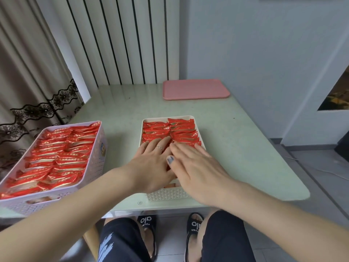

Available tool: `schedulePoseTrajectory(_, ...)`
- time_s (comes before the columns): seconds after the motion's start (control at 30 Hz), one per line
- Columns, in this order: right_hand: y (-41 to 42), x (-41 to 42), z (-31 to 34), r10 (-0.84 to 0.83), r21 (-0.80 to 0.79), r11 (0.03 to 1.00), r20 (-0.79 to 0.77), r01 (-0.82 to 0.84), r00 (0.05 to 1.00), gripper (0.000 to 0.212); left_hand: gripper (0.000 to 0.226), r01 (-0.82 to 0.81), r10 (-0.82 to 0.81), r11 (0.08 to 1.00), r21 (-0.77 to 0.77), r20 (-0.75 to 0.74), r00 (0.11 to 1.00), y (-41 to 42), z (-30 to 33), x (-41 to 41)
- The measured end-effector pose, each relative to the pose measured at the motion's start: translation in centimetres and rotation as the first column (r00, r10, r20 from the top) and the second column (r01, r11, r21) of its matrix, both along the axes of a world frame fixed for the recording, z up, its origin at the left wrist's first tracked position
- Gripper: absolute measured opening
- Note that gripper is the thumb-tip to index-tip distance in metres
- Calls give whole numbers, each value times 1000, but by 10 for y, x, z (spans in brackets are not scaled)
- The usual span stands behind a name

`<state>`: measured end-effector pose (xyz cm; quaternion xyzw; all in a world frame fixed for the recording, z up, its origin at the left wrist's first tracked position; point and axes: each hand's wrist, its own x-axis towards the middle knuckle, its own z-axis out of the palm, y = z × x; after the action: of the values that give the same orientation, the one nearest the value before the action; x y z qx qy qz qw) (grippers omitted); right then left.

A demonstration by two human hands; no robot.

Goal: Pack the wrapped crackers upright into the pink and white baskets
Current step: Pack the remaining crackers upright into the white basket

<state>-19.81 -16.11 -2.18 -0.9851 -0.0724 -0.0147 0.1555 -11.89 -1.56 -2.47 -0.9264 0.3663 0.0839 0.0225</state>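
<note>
Hands (151, 165) (flat) press crackers (170, 131) in white basket (166, 193).

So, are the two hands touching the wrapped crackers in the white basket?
Touching. The head view shows the left hand and right hand lying flat, fingers straight, on the wrapped crackers in the white basket.

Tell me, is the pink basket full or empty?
Full. Red wrapped crackers fill the pink basket from end to end in two rows, up to its rim.
</note>
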Motion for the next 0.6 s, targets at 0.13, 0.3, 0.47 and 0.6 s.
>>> schedulePoseTrajectory(0.13, -2, -3, -10, 30, -146, 989, 21, -26, 999, 86, 82, 24, -23, 976, 217, -8, 1000, 0, 1, 4)
schedulePoseTrajectory(0.3, -5, 1, -3, 36, -112, 993, -68, -43, 997, 85, 75, -2, 36, 977, 215, -155, 987, -5, 9, 12)
schedulePoseTrajectory(0.47, -21, 11, -4, -70, -72, 995, -57, 65, 996, 66, 70, -206, 142, 933, -296, -226, 964, 8, 22, 29)
schedulePoseTrajectory(0.6, -20, 14, -9, -97, -112, 990, -106, 85, 990, 62, 77, -359, 317, 862, -357, -173, 933, 13, -8, 40)
